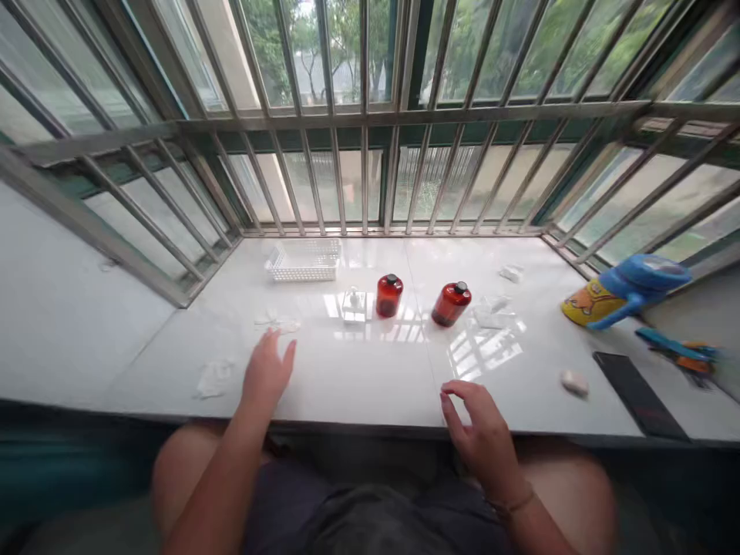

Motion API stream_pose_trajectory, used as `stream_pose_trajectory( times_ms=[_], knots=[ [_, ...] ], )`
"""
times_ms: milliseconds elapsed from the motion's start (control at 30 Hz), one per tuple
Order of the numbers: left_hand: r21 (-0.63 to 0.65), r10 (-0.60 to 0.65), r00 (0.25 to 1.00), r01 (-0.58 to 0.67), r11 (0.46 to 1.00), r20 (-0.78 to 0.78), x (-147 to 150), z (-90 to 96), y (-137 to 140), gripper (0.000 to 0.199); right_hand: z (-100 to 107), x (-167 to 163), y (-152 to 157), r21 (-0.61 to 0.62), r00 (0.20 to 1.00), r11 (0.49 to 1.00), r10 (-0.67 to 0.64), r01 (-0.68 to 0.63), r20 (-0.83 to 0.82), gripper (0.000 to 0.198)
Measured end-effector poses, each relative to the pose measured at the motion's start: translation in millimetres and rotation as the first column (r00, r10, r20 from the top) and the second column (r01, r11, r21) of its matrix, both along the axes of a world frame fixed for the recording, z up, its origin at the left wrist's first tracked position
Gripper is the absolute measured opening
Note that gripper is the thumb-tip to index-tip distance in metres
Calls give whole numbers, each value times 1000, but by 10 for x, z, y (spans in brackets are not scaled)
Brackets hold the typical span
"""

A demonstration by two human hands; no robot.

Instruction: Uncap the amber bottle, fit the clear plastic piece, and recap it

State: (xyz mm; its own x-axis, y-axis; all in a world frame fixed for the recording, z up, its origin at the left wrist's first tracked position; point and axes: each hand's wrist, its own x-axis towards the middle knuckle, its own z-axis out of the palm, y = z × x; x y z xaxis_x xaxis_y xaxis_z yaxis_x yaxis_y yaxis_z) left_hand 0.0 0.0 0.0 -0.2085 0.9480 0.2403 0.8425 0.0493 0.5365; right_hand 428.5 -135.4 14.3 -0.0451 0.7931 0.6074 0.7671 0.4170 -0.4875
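On the left, my left hand (269,371) reaches over the table with fingers stretched forward and thumb apart. Its fingertips are at some thin white pieces (278,322); whether they touch cannot be made out. My right hand (477,420) is above the table's front edge, thumb and index fingertips brought together in a pinch. Anything between those tips is too small to see. Farther back, between the hands, stand a small clear glass bottle (354,304) and two red bottles with black caps, one upright (389,296), the other (452,304) appearing tilted.
A white perforated basket (304,260) lies near the barred window. Crumpled white material (215,378) is at left, more white pieces (492,313) at right. Along the right are a blue-yellow flask (624,290), a black phone (639,395), a whitish lump (574,383) and blue-orange tools (679,351).
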Motion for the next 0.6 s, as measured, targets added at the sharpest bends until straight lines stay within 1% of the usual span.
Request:
stream_pose_trajectory(
  times_ms=[67, 100, 167, 200, 267, 333, 400, 467, 533, 600],
  knots=[
    [-23, -120, 985, 124, 992, 123, 449, 111, 276, 65, -6, -14, -39, 7, 1000, 1000, 9, -9, 1, 15],
    [-15, -182, 966, 188, 982, 185, 656, 157, 417, 70, -7, -20, -57, 8, 1000, 1000, 15, -15, 0, 15],
    [36, -279, 923, 279, 960, 266, 1014, 214, 700, 79, -5, -30, -88, 3, 1000, 1000, 27, -27, -5, 15],
    [59, -306, 901, 303, 951, 306, 1158, 223, 836, 78, -2, -33, -100, -2, 999, 999, 34, -34, -9, 15],
    [67, -347, 867, 347, 936, 359, 1371, 208, 1068, 68, 1, -34, -119, -15, 999, 999, 44, -44, -17, 16],
    [75, -377, 847, 377, 923, 375, 1491, 167, 1206, 49, -3, -32, -133, -29, 999, 999, 45, -46, -26, 16],
    [96, -406, 834, 400, 911, 373, 1533, 122, 1215, 34, -16, -30, -140, -43, 998, 998, 38, -39, -40, 15],
    [125, -437, 822, 423, 898, 365, 1523, 85, 1090, 30, -33, -37, -138, -62, 998, 997, 31, -34, -61, 14],
    [151, -471, 809, 447, 882, 351, 1487, 58, 857, 33, -51, -64, -123, -86, 996, 996, 30, -37, -87, 14],
    [166, -499, 798, 471, 866, 337, 1446, 37, 561, 37, -69, -120, -91, -117, 993, 992, 35, -48, -112, 13]
  ],
)
